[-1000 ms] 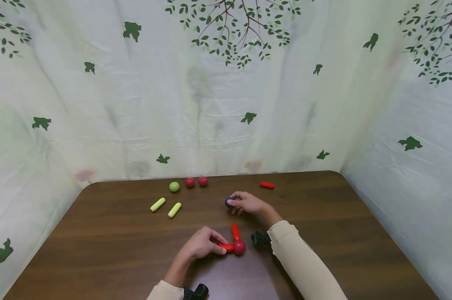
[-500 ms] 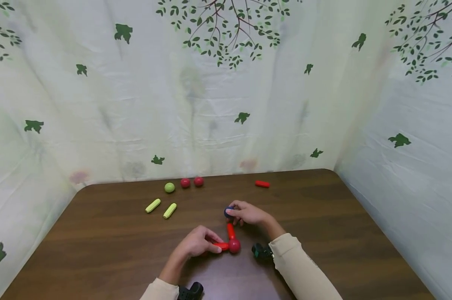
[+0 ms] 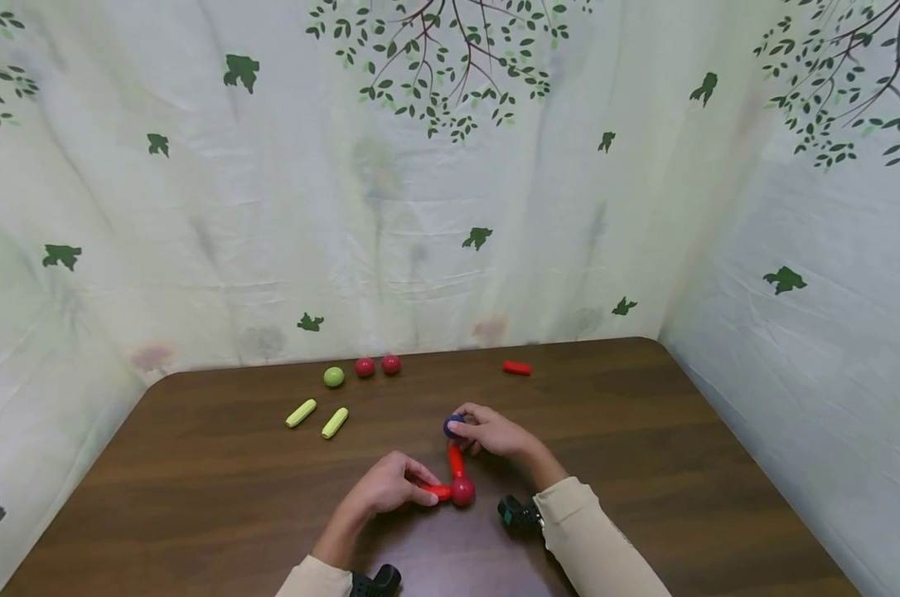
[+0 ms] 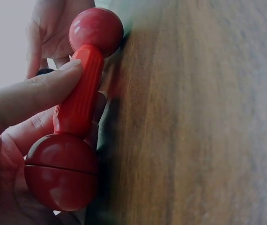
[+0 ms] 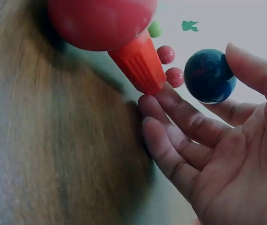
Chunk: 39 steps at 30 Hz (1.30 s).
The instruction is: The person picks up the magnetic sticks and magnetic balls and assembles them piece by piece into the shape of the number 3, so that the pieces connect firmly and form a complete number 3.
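My left hand (image 3: 396, 484) grips a red ribbed stick (image 4: 79, 96) between thumb and fingers. In the left wrist view a red ball (image 4: 61, 171) caps its palm-side end and another red ball (image 4: 96, 33) its far end. From that far ball a second red stick (image 3: 457, 461) points away from me. My right hand (image 3: 491, 431) pinches a dark blue ball (image 5: 210, 76) with the thumb and a finger, just beyond the second stick's free end. Other fingertips (image 5: 147, 101) of the right hand lie right at that stick's tip.
Toward the back left of the wooden table (image 3: 219, 464) lie two pale yellow sticks (image 3: 301, 413), a green ball (image 3: 334, 377) and two red balls (image 3: 365, 367). A loose red stick (image 3: 517, 367) lies at the back right. Behind hangs a leaf-patterned curtain (image 3: 413, 207).
My right hand has brought the blue ball toward me, close to the second red stick's free end. The left hand keeps its grip, and the head view has shifted slightly.
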Available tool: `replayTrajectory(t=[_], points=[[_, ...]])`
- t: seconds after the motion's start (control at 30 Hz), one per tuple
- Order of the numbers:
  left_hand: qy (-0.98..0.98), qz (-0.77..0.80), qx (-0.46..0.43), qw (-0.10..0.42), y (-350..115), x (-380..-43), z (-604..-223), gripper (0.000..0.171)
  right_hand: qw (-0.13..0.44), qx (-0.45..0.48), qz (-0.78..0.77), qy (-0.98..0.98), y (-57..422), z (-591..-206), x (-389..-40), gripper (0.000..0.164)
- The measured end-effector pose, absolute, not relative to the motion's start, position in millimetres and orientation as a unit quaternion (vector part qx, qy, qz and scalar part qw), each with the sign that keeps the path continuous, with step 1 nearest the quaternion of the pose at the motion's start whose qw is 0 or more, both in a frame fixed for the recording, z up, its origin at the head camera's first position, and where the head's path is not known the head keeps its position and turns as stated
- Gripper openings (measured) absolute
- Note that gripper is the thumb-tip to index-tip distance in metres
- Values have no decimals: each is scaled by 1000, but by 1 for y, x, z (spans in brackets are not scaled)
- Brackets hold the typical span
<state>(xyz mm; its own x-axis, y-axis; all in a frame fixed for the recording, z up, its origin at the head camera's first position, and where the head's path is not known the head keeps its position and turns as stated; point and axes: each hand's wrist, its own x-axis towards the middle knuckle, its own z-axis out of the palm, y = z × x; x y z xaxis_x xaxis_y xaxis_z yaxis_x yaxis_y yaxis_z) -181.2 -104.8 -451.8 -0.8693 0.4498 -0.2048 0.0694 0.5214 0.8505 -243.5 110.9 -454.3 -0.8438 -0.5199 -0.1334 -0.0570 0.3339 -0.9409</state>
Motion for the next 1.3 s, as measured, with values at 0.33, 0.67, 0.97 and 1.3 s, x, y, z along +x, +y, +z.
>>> replayTrajectory(t=[0.33, 0.67, 0.97, 1.3], points=[[846, 467, 156, 203, -104, -179, -451, 15, 239, -172, -623, 725, 115, -461, -244, 31], [847, 467, 151, 206, -105, -178, -451, 14, 248, -155, -650, 701, 114, -470, -247, 35], [847, 469, 153, 199, -106, -180, -451, 15, 267, -153, -657, 688, 115, -472, -250, 37], [848, 464, 149, 207, -105, -180, -451, 15, 253, -147, -692, 660, 117, -478, -250, 37]])
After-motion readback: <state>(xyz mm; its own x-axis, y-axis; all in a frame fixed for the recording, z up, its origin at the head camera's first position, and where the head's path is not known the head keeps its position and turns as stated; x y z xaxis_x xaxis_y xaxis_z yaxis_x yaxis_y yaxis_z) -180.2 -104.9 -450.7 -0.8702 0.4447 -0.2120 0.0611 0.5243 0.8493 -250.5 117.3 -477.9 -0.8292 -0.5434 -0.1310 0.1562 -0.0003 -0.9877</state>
